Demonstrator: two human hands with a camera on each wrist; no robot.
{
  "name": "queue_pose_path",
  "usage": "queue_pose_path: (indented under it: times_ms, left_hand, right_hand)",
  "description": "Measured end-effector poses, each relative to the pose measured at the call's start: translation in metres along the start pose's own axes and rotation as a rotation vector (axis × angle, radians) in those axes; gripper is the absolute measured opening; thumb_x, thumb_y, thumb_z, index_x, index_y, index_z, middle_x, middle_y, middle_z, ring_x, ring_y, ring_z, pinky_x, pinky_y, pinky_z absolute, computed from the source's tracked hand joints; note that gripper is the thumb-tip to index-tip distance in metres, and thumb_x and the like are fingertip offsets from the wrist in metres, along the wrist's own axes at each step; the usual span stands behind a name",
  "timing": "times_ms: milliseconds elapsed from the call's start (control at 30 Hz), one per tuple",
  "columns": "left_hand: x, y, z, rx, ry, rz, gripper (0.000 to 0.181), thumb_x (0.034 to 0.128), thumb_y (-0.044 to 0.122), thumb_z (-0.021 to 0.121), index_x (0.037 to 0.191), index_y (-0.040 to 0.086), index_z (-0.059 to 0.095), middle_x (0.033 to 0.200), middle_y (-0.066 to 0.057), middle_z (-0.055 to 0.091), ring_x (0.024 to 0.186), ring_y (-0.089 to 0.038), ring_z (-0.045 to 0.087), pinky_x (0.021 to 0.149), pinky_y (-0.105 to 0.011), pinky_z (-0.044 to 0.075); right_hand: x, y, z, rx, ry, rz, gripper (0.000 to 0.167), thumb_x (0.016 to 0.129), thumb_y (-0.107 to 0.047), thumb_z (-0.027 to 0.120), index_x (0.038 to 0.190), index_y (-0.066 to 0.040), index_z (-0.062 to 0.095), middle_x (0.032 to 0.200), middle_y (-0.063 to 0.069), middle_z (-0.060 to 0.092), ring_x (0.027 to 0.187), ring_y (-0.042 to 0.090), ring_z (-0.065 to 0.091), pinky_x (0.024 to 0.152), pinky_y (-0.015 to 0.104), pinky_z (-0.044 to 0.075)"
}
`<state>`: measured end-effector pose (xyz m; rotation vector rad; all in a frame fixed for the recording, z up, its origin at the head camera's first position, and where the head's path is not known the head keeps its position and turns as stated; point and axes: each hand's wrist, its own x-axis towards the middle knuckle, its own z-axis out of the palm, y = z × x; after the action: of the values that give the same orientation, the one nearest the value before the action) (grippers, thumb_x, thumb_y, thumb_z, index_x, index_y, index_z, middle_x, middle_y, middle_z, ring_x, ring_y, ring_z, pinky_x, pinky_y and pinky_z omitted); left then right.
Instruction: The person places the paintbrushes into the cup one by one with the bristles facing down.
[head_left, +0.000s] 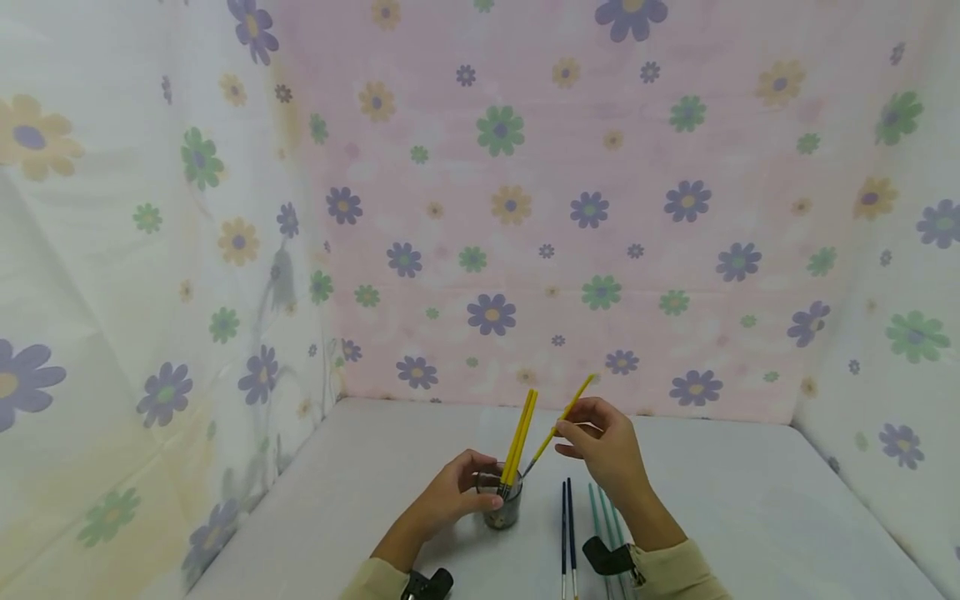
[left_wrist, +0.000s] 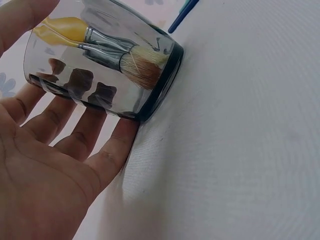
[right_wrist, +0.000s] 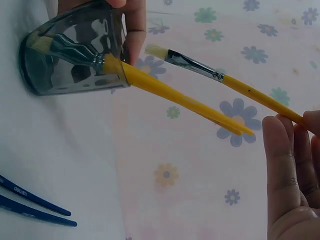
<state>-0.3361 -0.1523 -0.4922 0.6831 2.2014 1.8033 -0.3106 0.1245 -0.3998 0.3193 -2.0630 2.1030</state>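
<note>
1. While the left hand (head_left: 453, 496) steadies the glass cup (head_left: 501, 518), the right hand (head_left: 603, 437) pinches one yellow brush (right_wrist: 225, 80) between thumb and fingers, some way up the handle.
2. Key relation: brush tip to cup mouth. The held brush slants, bristles down toward the cup, handle rising away to the right. Right wrist view shows the bristles just beside the mouth, apart from the glass.
3. Left hand state: thumb on the near side, fingers curved round the far side. The cup is roughly upright and appears to rest on the tabletop (head_left: 735, 517). This hand is the nearer one to the cup.
4. Contents: two yellow brushes (head_left: 520, 437), bristles at the bottom, handles leaning up and right, toward the held brush. Judgement: these handles are the main obstruction at the mouth; the left fingers also take up part of the side.
5. Right of the cup, two blue brushes (head_left: 572, 529) lie side by side, long axes running away from the person.
6. Beyond them, teal brushes (head_left: 605, 510) lie partly hidden by the right forearm; exact count uncertain.
7. Background: floral cloth (head_left: 675, 250) behind the tabletop.
</note>
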Motion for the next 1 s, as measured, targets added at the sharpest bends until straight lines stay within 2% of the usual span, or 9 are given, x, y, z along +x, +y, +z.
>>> queue_pose_path:
  times_ms: [300, 500, 700, 1000]
  left_hand:
    - [0.003, -0.001, -0.003, 0.016, 0.007, 0.007, 0.061, 0.0899, 0.031, 0.083, 0.141, 0.013, 0.054, 0.141, -0.003, 0.062, 0.133, -0.028, 0.059, 0.111, -0.049, 0.049]
    - [0.001, 0.0, -0.003, -0.008, -0.023, 0.008, 0.064, 0.0926, 0.029, 0.08, 0.146, 0.008, 0.051, 0.145, -0.006, 0.06, 0.135, -0.03, 0.058, 0.109, -0.045, 0.051]
    - [0.0, 0.001, -0.003, -0.019, -0.041, 0.012, 0.064, 0.0948, 0.027, 0.078, 0.148, 0.006, 0.049, 0.146, -0.006, 0.061, 0.136, -0.029, 0.058, 0.11, -0.042, 0.051]
    - [0.0, -0.001, -0.001, -0.027, -0.048, 0.009, 0.061, 0.0958, 0.023, 0.076, 0.148, 0.005, 0.049, 0.146, -0.006, 0.06, 0.136, -0.029, 0.059, 0.109, -0.041, 0.052]
  right_hand:
    - [0.0, 0.012, 0.02, -0.027, -0.022, -0.004, 0.025, 0.094, -0.008, 0.076, 0.116, -0.006, 0.064, 0.111, 0.017, 0.065, 0.099, 0.027, 0.075, 0.078, 0.037, 0.064]
    - [-0.001, 0.018, 0.028, -0.069, -0.033, 0.043, 0.023, 0.094, -0.008, 0.076, 0.114, -0.006, 0.064, 0.109, 0.016, 0.067, 0.096, 0.026, 0.075, 0.075, 0.037, 0.065]
    - [-0.002, 0.024, 0.032, -0.11, -0.041, 0.085, 0.022, 0.093, -0.007, 0.075, 0.112, -0.005, 0.065, 0.108, 0.014, 0.068, 0.095, 0.023, 0.075, 0.074, 0.036, 0.065]
    - [-0.004, 0.032, 0.032, -0.073, -0.06, 0.109, 0.023, 0.093, -0.008, 0.075, 0.113, -0.002, 0.064, 0.109, 0.016, 0.067, 0.096, 0.025, 0.075, 0.075, 0.04, 0.065]
